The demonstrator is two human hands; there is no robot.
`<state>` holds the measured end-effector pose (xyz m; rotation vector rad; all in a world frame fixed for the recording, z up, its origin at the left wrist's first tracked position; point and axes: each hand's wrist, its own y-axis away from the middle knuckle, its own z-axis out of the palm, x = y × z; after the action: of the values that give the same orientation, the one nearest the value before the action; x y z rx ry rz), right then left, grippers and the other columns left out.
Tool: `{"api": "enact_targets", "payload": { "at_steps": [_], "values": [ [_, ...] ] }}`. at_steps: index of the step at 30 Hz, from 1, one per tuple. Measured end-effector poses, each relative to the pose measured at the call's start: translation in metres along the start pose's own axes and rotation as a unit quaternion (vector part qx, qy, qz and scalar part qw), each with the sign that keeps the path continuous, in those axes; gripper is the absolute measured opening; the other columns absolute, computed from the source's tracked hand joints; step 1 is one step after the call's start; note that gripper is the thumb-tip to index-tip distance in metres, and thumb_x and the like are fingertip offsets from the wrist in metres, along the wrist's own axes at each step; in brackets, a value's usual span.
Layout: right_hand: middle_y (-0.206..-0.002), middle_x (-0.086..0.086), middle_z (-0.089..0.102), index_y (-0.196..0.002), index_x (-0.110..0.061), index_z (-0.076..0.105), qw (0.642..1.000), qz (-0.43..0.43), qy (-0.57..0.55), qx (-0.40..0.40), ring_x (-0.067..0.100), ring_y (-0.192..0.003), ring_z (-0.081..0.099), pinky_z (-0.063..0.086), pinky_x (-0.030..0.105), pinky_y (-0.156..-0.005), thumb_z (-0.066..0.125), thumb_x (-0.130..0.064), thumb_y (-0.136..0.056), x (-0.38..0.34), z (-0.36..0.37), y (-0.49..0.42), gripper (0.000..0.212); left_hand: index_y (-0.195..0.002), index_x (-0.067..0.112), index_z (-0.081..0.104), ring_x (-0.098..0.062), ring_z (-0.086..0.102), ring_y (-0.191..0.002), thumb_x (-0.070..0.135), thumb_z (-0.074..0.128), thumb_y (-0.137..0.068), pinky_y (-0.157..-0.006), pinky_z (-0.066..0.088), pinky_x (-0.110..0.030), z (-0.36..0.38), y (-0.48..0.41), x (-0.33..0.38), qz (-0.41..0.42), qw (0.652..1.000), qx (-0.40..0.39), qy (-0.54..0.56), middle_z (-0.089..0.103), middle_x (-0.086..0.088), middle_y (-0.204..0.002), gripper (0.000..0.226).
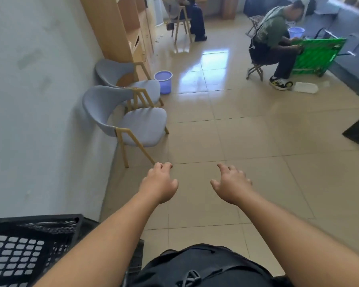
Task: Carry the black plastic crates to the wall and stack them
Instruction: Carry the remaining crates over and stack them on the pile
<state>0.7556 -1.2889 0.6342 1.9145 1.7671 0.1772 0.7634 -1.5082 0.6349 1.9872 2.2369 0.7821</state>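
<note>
Head camera: my left hand (161, 186) and right hand (231, 186) reach out empty, fingers loosely curled, over the tiled floor (257, 141). A black plastic crate (25, 241) sits against the wall (29, 100), lower left; lattice-sided, probably light and rigid, best gripped by its rim.

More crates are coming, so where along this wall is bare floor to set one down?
Bare tiles lie by the wall between the black crate and the nearer grey chair, and under the left hand and right hand. Farther along, the second grey chair and purple bucket crowd the wall.
</note>
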Motion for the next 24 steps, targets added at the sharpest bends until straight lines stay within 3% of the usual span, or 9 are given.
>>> {"api": "enact_targets", "payload": {
  "at_steps": [9,24],
  "values": [
    [-0.159,0.008,0.034,-0.161,-0.024,0.021,0.982,0.150,-0.108,0.033,0.033,-0.142,0.035,0.037,0.047,-0.109,0.044,-0.051,-0.102,0.174,-0.050,-0.013,0.069,-0.155,0.023,0.032,-0.029,0.035,-0.141,0.039,0.050,-0.099,-0.113,0.036,-0.046,0.026,-0.068,0.187,0.124,0.988,-0.058,-0.068,0.033,-0.006,-0.155,0.061],
    [-0.157,0.010,0.036,-0.156,-0.023,0.028,0.896,0.368,-0.231,0.090,0.036,-0.140,0.037,0.039,0.049,-0.108,0.047,-0.048,-0.101,0.359,-0.146,-0.124,0.064,-0.153,0.026,0.034,-0.028,0.038,-0.139,0.039,0.050,-0.099,-0.106,0.043,-0.044,0.066,-0.254,0.440,0.324,0.924,-0.145,-0.143,0.033,-0.002,-0.156,0.059]
  ]
}}
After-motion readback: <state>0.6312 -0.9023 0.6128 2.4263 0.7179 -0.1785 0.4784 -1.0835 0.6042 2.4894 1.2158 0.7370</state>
